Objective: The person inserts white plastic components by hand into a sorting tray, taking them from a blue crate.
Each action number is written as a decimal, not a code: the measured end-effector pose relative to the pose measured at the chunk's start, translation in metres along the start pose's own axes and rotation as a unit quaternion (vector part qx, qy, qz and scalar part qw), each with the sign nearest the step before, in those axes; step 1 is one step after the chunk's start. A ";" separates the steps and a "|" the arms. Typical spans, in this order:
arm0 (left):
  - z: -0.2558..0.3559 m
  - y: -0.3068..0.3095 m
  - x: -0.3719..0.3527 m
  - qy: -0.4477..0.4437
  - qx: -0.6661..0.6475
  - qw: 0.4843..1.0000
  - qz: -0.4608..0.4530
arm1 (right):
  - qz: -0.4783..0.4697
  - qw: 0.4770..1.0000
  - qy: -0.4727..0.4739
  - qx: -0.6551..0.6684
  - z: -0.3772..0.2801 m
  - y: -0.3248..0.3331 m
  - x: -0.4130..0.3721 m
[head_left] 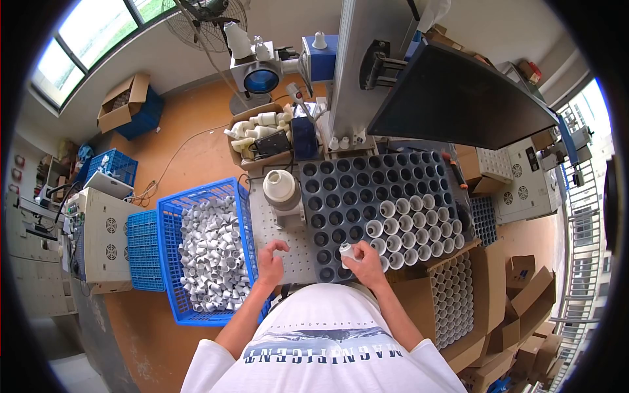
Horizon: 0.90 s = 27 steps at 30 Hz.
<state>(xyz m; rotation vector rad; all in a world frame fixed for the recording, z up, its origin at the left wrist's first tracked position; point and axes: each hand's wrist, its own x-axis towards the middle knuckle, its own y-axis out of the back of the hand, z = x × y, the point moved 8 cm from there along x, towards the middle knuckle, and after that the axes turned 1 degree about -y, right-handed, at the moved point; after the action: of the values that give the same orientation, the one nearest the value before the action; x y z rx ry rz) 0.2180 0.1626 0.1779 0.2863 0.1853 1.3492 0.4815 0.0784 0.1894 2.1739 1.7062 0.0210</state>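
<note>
My right hand [367, 264] is closed on a small white flared plastic part [346, 250], just above the near-left area of a black tray [331, 208] with rows of round holes. White cups of the same kind [405, 223] stand in the tray's near-right holes, open ends up. My left hand [270, 263] hovers over a perforated metal plate [299, 257], fingers curved and apart, nothing visible in them. To its left, a blue crate [169, 262] holds a heap of loose white parts [213, 255]. A larger white round fixture [280, 188] stands on the plate, beyond both hands.
A dark monitor [465, 98] overhangs the tray's far right, beside a metal column [370, 52]. A lens machine [261, 78] stands ahead. One cardboard box [262, 141] holds mixed fittings; another [413, 301], at my right, holds rows of white cups. An orange-handled tool [454, 169] lies beside the tray.
</note>
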 end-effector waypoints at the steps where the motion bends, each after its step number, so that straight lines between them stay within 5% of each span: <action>1: 0.002 0.012 0.011 -0.001 -0.015 0.999 0.028 | 0.001 1.000 -0.005 0.002 0.001 0.001 0.000; 7: 0.079 0.078 0.092 -0.156 -0.039 0.966 0.202 | 0.015 0.999 -0.014 -0.029 -0.005 0.019 0.009; 12: 0.146 0.051 0.150 -0.206 -0.061 0.967 0.136 | 0.029 0.998 0.061 -0.020 -0.048 0.027 0.042; 15: 0.140 0.015 0.166 -0.105 -0.070 0.991 -0.047 | 0.009 0.996 0.078 0.047 -0.103 0.005 0.070; 20: 0.166 0.091 0.145 -0.184 -0.131 0.969 0.102 | -0.011 0.956 0.242 0.162 -0.186 -0.069 0.097; 22: 0.153 0.151 0.120 -0.174 -0.053 0.962 0.204 | 0.004 0.954 0.280 0.110 -0.191 -0.085 0.100; 27: 0.003 0.273 0.031 -0.049 0.090 0.929 0.355 | 0.028 0.944 0.326 0.033 -0.184 -0.098 0.102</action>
<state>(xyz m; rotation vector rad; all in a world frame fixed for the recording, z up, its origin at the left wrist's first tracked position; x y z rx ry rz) -0.0290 0.2456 0.2661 0.6133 0.1240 2.0344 0.3730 0.2454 0.3089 2.4301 1.9824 0.7915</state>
